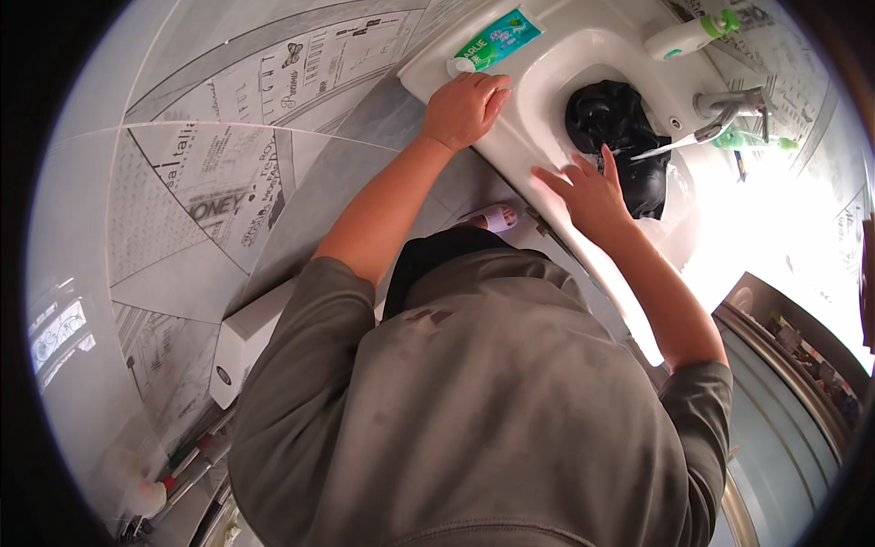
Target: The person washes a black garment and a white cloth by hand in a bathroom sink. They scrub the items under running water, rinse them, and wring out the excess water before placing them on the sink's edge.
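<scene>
- A white washbasin (pixel 538 114) spans the far right of the scene, its rim smooth and broad.
- A black wet cloth (pixel 609 114) lies bunched in the bowl, part of it dark and glossy.
- The chrome tap (pixel 725 105), on the basin's right side, sends a stream of water (pixel 658 146) onto the cloth.
- The right hand (pixel 591 190) is over the near rim of the bowl, fingers spread apart and pointing toward the cloth; whether a fingertip touches it, I cannot tell.
- The left hand (pixel 465 111) is at the basin's left edge, fingers loosely curled, just beside the white cap of a green squeeze tube (pixel 499 41); whether they grip anything, I cannot tell.
- The tube lies flat on the basin's far left corner.
- A white bottle with a green top (pixel 679 39) is on the far right.
- Grey-and-white wall tiles (pixel 301 75) with printed lettering cover the left side.
- A pale pink slipper (pixel 499 219) shows on a foot below the basin.
- Strong glare washes out the right side.
</scene>
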### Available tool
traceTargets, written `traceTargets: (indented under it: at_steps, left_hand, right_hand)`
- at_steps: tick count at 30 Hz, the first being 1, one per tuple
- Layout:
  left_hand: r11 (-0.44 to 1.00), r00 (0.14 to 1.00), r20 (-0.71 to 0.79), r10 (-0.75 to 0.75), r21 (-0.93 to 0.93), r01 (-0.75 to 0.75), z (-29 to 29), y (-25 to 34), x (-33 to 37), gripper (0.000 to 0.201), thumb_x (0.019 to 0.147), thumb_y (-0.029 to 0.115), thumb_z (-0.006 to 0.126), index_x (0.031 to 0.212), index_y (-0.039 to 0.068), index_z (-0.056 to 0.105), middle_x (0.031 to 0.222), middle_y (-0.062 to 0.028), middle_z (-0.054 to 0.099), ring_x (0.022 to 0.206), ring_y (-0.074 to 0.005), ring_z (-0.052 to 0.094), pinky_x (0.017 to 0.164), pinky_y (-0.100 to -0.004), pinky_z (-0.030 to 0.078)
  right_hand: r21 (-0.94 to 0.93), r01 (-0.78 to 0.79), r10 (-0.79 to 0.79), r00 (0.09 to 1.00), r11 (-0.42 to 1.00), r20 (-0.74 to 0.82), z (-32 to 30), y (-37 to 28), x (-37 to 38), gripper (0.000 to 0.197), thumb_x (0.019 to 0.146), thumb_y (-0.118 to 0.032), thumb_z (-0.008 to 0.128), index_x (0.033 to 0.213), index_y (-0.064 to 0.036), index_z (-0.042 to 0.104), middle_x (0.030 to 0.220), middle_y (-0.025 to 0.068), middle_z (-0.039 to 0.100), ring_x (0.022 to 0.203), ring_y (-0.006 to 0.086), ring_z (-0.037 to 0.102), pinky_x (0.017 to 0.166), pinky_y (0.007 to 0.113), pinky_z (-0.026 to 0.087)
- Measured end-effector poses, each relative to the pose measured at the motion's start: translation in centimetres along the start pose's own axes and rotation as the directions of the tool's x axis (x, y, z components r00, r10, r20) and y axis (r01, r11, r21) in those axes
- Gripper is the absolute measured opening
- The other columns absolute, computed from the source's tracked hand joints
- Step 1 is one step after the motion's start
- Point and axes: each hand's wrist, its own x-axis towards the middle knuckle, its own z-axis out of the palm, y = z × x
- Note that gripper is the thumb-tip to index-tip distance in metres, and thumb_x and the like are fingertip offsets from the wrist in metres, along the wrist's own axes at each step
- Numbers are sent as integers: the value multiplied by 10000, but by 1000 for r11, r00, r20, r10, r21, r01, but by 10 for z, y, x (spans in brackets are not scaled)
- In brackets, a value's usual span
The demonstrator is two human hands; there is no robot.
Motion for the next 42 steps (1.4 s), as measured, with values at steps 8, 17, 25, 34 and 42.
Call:
traceTargets:
  at_steps: [8,17,25,34,42]
  left_hand:
    - [999,1000,-23,-6,32,7,2,0,1,150,888,230,577,989,156,660,859,-16,662,794,-219,619,654,-355,506]
    - [995,999,4,46,86,-46,4,-2,2,175,856,246,616,1003,160,657,873,-1,641,795,-212,608,657,-350,505]
    - [986,995,97,31,158,-46,1,3,1,252,804,302,665,1011,159,657,915,14,615,815,-195,596,682,-328,502]
    - [980,991,97,90,167,-105,6,4,7,263,776,258,673,1007,134,657,968,-38,610,899,-249,591,753,-375,505]
    - [986,990,94,102,126,-113,3,8,7,264,774,198,670,1022,111,646,996,-46,585,918,-265,574,784,-383,491]
  right_hand:
    - [-12,-24,24,1000,1000,-5,4,-7,29,574,815,-50,531,1332,-297,499,946,60,621,1099,244,547,1072,621,177]
    - [48,-61,59,997,997,43,3,4,-34,603,788,-21,549,1315,-310,515,964,63,610,1105,222,550,1076,615,190]
    - [211,-219,221,975,953,15,10,-10,-50,607,809,13,501,1326,-303,499,1014,72,586,1053,228,566,1065,612,230]
    - [34,-172,169,982,984,89,6,-12,5,600,841,-86,475,1380,-345,434,925,92,597,897,237,607,950,525,370]
    - [739,-581,692,687,340,222,9,99,-98,283,845,-218,643,1122,-171,679,903,107,674,806,283,646,734,358,518]
